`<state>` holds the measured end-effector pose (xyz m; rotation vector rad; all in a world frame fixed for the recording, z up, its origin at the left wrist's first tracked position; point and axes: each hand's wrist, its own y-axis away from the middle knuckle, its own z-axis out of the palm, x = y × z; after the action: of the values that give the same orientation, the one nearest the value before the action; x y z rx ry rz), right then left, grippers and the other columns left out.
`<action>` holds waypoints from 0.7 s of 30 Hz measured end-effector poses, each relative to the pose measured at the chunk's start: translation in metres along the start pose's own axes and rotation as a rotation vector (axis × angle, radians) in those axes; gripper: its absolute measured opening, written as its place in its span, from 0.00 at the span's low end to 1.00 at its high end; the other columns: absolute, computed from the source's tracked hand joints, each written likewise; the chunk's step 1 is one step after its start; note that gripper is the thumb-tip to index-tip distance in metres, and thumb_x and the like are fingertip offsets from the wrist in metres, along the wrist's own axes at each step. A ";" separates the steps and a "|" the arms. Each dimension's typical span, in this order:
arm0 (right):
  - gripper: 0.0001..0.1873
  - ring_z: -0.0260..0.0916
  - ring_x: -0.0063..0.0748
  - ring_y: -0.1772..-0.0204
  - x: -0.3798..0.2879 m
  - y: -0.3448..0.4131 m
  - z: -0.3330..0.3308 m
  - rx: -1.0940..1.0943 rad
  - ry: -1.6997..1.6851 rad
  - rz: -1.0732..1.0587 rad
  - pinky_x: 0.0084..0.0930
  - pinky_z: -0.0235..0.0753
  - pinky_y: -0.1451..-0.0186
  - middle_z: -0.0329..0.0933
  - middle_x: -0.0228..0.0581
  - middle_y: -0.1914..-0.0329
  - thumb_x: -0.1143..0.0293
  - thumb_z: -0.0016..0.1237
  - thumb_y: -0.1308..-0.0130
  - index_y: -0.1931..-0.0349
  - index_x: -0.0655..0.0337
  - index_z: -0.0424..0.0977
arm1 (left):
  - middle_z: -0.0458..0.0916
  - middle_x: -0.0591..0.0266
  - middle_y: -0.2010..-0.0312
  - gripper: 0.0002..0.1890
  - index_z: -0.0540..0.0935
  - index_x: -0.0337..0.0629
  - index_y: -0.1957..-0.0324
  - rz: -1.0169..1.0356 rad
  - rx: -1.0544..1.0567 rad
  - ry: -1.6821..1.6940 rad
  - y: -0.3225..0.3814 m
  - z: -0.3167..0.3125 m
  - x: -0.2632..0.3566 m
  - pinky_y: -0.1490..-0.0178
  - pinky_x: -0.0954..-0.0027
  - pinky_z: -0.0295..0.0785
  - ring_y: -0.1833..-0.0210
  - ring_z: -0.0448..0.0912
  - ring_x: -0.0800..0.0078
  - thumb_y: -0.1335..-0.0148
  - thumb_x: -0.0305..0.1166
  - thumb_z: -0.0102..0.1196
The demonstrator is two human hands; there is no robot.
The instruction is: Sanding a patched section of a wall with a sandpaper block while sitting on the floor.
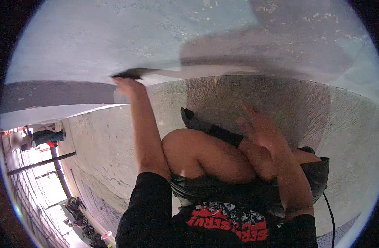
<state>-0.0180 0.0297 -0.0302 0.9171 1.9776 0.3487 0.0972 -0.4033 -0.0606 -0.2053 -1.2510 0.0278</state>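
Observation:
My left hand point(127, 86) is raised at the base of a grey-painted wall point(115, 37), at upper left. Along its fingertips lies a dark, blurred shape point(129, 73); whether it is a held tool or a shadow, I cannot tell. My right hand point(259, 130) hovers above my bent legs with its fingers apart and nothing visible in it. Beneath me is a rough concrete floor point(99, 139), which meets the wall along a curved line. A black shoe point(189, 116) shows beyond my knee.
Another person point(43, 138) is at the far left, near a metal post point(42, 163). Parked motorcycles point(81, 220) and a plastic bottle point(106, 235) show at lower left. A black cable point(331, 214) hangs by my right side. Shadows fall across wall and floor.

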 end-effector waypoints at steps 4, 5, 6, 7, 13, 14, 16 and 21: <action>0.30 0.56 0.55 0.32 0.002 0.001 0.002 0.043 0.083 -0.041 0.47 0.57 0.30 0.56 0.53 0.32 0.49 0.32 0.29 0.31 0.51 0.50 | 0.75 0.46 0.48 0.25 0.71 0.32 0.46 0.559 0.174 -0.549 0.006 0.018 0.018 0.45 0.62 0.69 0.47 0.74 0.53 0.28 0.46 0.35; 0.30 0.57 0.55 0.32 0.002 0.001 0.002 0.050 0.059 -0.023 0.46 0.57 0.30 0.57 0.53 0.32 0.50 0.32 0.29 0.31 0.51 0.50 | 0.75 0.47 0.48 0.25 0.70 0.32 0.46 0.459 0.239 -0.627 0.005 0.017 0.009 0.46 0.61 0.70 0.47 0.74 0.53 0.29 0.46 0.36; 0.30 0.57 0.55 0.32 0.001 0.002 0.002 0.052 0.061 -0.024 0.46 0.57 0.30 0.57 0.53 0.32 0.50 0.32 0.29 0.31 0.51 0.50 | 0.74 0.48 0.48 0.25 0.70 0.32 0.45 0.301 0.253 -0.610 0.004 0.013 -0.004 0.46 0.60 0.71 0.47 0.74 0.54 0.29 0.46 0.36; 0.30 0.58 0.55 0.33 0.001 0.001 0.001 0.051 0.058 -0.042 0.46 0.58 0.31 0.56 0.52 0.32 0.50 0.32 0.29 0.31 0.50 0.50 | 0.74 0.49 0.48 0.25 0.69 0.33 0.45 0.127 0.257 -0.587 0.001 0.007 -0.018 0.46 0.59 0.72 0.48 0.75 0.55 0.30 0.47 0.37; 0.30 0.59 0.56 0.34 -0.001 0.000 -0.001 0.013 0.086 -0.034 0.47 0.60 0.32 0.56 0.52 0.32 0.50 0.33 0.29 0.31 0.49 0.50 | 0.73 0.49 0.47 0.28 0.67 0.29 0.44 -0.353 0.201 0.128 0.007 -0.003 -0.035 0.46 0.57 0.74 0.48 0.75 0.58 0.31 0.47 0.39; 0.30 0.59 0.57 0.34 -0.001 0.000 -0.001 -0.012 0.071 -0.017 0.47 0.60 0.33 0.56 0.52 0.32 0.50 0.33 0.29 0.31 0.49 0.49 | 0.73 0.47 0.47 0.29 0.67 0.26 0.45 -0.220 0.247 0.044 0.010 0.004 -0.019 0.45 0.57 0.73 0.48 0.74 0.57 0.31 0.47 0.39; 0.30 0.59 0.58 0.34 0.000 0.000 -0.001 0.019 0.077 -0.040 0.47 0.60 0.33 0.56 0.52 0.32 0.50 0.33 0.29 0.31 0.50 0.49 | 0.69 0.37 0.43 0.33 0.65 0.17 0.44 0.294 0.144 -0.373 0.020 0.016 0.017 0.42 0.60 0.67 0.49 0.73 0.52 0.29 0.48 0.35; 0.30 0.57 0.59 0.33 -0.001 0.002 -0.002 0.031 0.082 -0.035 0.47 0.59 0.32 0.55 0.52 0.31 0.51 0.33 0.29 0.30 0.50 0.48 | 0.70 0.34 0.45 0.32 0.64 0.17 0.43 0.383 0.191 -0.524 0.032 0.038 0.019 0.42 0.60 0.67 0.47 0.73 0.50 0.28 0.47 0.34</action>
<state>-0.0182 0.0306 -0.0272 0.8996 2.0766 0.3414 0.0704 -0.3643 -0.0370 -0.2792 -1.7018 0.5595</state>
